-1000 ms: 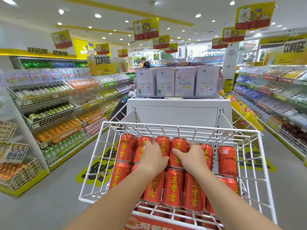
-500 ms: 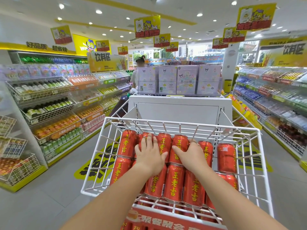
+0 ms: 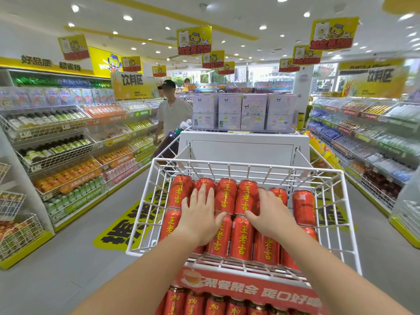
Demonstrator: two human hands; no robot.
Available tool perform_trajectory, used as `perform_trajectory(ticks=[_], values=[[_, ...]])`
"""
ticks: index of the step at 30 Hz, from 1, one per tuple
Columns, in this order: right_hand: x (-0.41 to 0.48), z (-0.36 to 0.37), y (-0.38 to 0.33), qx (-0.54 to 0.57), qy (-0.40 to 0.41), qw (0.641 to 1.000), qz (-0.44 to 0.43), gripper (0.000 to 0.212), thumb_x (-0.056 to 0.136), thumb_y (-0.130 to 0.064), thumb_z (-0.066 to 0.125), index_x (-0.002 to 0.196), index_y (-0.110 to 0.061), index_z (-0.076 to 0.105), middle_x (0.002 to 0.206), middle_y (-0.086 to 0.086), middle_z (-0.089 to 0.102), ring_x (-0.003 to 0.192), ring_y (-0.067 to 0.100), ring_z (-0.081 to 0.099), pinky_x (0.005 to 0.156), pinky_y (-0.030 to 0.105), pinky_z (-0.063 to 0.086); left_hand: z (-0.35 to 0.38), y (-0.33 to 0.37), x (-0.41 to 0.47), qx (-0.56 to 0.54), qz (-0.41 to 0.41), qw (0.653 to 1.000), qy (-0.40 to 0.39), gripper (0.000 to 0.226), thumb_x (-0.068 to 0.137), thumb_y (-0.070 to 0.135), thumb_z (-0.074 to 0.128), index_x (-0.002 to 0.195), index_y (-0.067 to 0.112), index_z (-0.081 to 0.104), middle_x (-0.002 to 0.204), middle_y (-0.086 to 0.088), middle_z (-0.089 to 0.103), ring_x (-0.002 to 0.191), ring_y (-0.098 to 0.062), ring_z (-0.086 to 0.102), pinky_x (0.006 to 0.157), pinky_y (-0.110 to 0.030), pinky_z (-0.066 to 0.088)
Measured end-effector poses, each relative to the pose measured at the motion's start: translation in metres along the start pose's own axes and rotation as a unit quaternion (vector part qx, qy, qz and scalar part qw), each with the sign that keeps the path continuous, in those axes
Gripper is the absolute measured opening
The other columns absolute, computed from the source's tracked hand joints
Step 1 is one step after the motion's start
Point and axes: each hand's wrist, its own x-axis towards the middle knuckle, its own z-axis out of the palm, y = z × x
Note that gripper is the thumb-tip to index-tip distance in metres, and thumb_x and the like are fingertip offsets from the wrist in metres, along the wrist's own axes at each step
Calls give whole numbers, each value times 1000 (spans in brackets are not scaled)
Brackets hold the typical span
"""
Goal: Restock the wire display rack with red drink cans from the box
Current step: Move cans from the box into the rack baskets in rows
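Hands flat on cans in wire rack

Left hand [image 3: 200, 218] and right hand [image 3: 270, 214], fingers spread, grasping nothing, press on red cans [image 3: 242, 239] lying in two rows in white wire rack [image 3: 350, 223].

Both hands lie flat, fingers spread, on red cans [image 3: 242, 237] lying in two rows in a white wire rack [image 3: 347, 214]: the left hand [image 3: 200, 214] left of centre, the right hand [image 3: 269, 213] beside it, apart. More cans [image 3: 195, 302] show below a red sign [image 3: 250, 288].
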Motion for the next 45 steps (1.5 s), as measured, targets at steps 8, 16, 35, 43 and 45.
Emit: perform_trajectory(ticks=[8,16,35,43,45], values=[[-60,4,-35,-128,-7,992,-19,90,88,-72,36,158,-18,17,163,8,23,150,28,20,122,45,20,-16,-41,-49,17,66,998,7,91,95,75,19,163,19,-3,171,-9,-4,157,-32,-3,125,-56,6],[-144,26,-107,-162,-9,987,19,90,88,-74,27,158,-20,15,165,10,16,151,30,14,122,44,18,-20,-104,-124,15,147,989,-3,93,92,76,15,163,19,-5,171,-10,-3,157,-33,-5,124,-58,2],[-320,164,-162,-190,-82,977,58,84,90,-65,25,154,-11,31,161,19,25,147,39,26,117,56,28,114,-171,-294,-30,154,986,-64,93,90,70,29,160,9,26,165,-22,24,151,-47,20,118,-66,21],[-396,295,-127,-184,-205,960,43,82,89,-62,30,151,-8,36,157,23,33,143,41,34,114,53,33,246,-183,-369,8,118,976,-184,95,87,70,16,161,10,22,165,-21,23,151,-45,22,117,-64,23],[-416,330,-116,-176,-240,954,39,82,91,-60,33,154,-8,30,159,23,26,145,41,29,116,54,30,285,-186,-388,21,120,969,-214,95,87,70,17,161,10,21,166,-22,22,151,-46,22,118,-64,21]])
